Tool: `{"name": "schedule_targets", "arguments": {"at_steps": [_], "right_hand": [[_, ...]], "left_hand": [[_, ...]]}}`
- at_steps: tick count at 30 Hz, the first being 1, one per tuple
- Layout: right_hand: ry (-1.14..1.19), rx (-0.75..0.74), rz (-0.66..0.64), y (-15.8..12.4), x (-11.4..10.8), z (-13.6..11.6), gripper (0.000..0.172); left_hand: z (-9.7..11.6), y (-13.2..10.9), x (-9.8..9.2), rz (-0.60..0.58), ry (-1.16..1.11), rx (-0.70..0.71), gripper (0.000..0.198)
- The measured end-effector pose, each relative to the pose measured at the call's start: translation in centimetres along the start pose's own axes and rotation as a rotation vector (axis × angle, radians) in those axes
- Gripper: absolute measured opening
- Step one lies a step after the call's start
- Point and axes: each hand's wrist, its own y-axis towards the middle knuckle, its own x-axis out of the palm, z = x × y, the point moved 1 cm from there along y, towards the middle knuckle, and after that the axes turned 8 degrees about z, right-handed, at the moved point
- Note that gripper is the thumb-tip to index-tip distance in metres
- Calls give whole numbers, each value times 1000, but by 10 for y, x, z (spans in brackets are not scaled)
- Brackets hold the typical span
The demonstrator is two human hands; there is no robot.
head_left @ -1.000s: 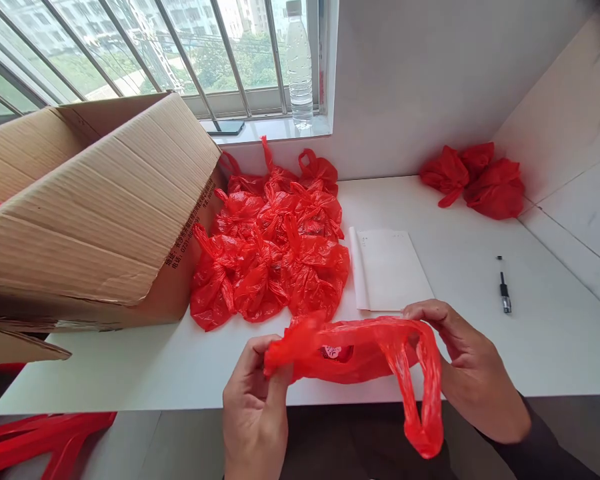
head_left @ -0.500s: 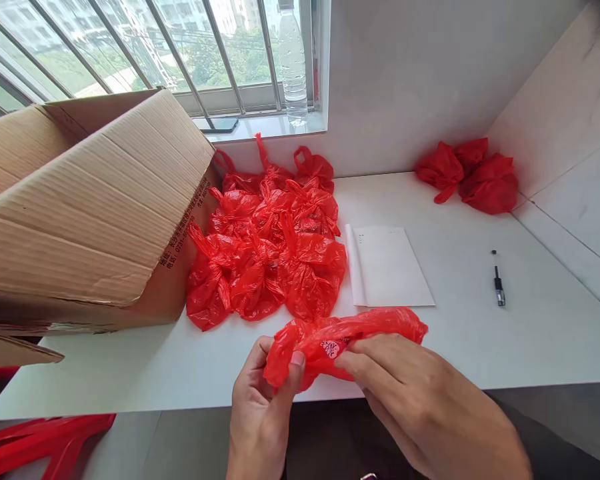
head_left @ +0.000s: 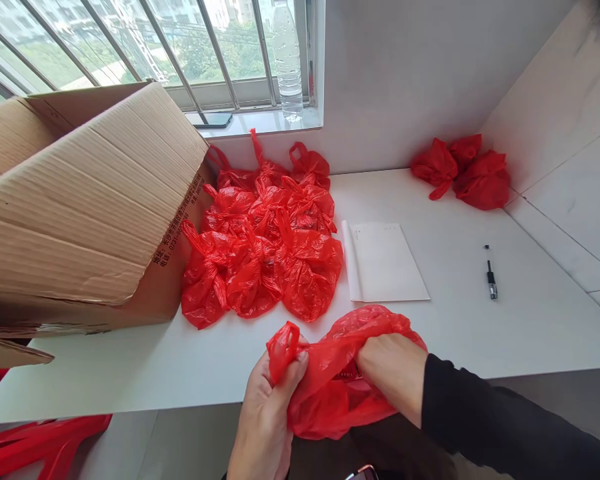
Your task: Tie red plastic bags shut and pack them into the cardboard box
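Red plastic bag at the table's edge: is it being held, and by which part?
Yes. The left hand pinches one handle loop of the red bag, and the right hand clutches its bunched middle.

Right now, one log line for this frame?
left hand: pinches red bag handle | right hand: grips same bag | position: over table edge

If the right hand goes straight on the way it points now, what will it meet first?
The right hand points leftward, fingers hidden in the crumpled red plastic bag. It would probably press the bag's film first, then the left hand pinching it; depth is unclear.
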Motion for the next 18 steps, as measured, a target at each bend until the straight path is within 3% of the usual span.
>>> {"name": "schedule_targets", "arguments": {"at_steps": [4, 7, 14, 16, 18], "right_hand": [[-36, 25, -24, 11, 14, 2, 10], [-23, -13, 17, 14, 18, -3, 11], [35, -41, 157, 8, 12, 1, 18], [34, 33, 227, 5, 8, 1, 24], [45, 43, 301, 5, 6, -2, 24]], "left_hand": [[-2, 2, -7, 85, 272, 125, 30], [-1, 2, -12, 168, 453, 231, 42], [3, 2, -14, 67, 402, 240, 41], [5, 2, -9, 112, 503, 311, 52], [6, 3, -5, 172, 614, 376, 47]]}}
